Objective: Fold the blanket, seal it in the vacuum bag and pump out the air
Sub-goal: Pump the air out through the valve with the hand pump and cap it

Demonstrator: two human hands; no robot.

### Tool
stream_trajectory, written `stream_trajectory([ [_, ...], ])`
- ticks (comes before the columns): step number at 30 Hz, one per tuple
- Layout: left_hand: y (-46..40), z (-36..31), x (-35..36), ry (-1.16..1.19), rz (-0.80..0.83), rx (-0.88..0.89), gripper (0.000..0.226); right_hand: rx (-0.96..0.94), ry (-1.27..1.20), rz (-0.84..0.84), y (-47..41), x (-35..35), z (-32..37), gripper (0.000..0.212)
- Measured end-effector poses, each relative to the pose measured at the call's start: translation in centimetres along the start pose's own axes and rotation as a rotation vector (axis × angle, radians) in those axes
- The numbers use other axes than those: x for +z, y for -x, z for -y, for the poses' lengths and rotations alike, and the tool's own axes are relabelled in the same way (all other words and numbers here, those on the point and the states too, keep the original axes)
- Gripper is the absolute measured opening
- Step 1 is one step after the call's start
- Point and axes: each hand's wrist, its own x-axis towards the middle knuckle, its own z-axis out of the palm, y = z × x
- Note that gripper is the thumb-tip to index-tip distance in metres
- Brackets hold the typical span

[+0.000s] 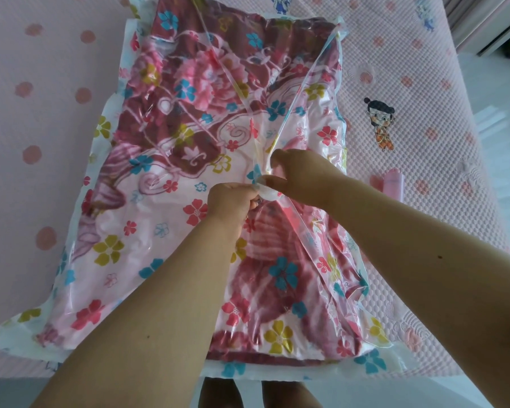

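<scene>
A clear vacuum bag [112, 254] printed with small coloured flowers lies flat on the bed. A folded red and pink blanket [189, 92] fills it. Near the bag's middle sits a round white valve [267, 192], lifted a little so the plastic rises into taut creases. My left hand [231, 201] is closed on the valve from the left. My right hand [299, 175] pinches the valve and the plastic from the right. Most of the valve is hidden by my fingers.
The bag rests on a pink quilted mattress cover [424, 92] with dots and a cartoon figure [379, 123]. A pink plastic object [390, 182] lies on the bed to the right of the bag. The bed's near edge and my legs [256, 393] show at the bottom.
</scene>
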Motion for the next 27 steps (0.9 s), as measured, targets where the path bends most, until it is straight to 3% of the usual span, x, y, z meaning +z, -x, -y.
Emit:
stream_trajectory([
  [4, 0.0, 0.0, -0.1, 0.039, 0.009, -0.003, 0.009, -0.088, -0.047, 0.125, 0.3, -0.4, -0.4, 0.045],
  [9, -0.2, 0.1, 0.0, 0.005, 0.018, -0.023, 0.010, 0.022, 0.054, 0.053, -0.2, 0.6, -0.1, 0.043],
  [13, -0.4, 0.2, -0.2, 0.024, 0.019, -0.026, 0.009, -0.053, -0.148, 0.041, 0.7, 0.6, -0.6, 0.053],
  [17, -0.3, 0.2, -0.1, 0.070, 0.027, -0.012, 0.011, 0.005, -0.103, 0.057, 0.1, 1.1, -0.9, 0.036],
  [20, -0.5, 0.3, -0.1, 0.054, 0.019, -0.015, 0.012, 0.063, -0.025, -0.011, 0.0, 1.6, -0.6, 0.047],
  [23, -0.5, 0.3, -0.1, 0.062, 0.024, -0.016, 0.012, 0.003, -0.151, -0.033, 0.8, 1.3, -0.9, 0.055],
  [27, -0.6, 0.3, 0.0, 0.059, 0.025, -0.014, 0.014, 0.044, -0.109, 0.009, 0.3, 1.6, -0.8, 0.042],
])
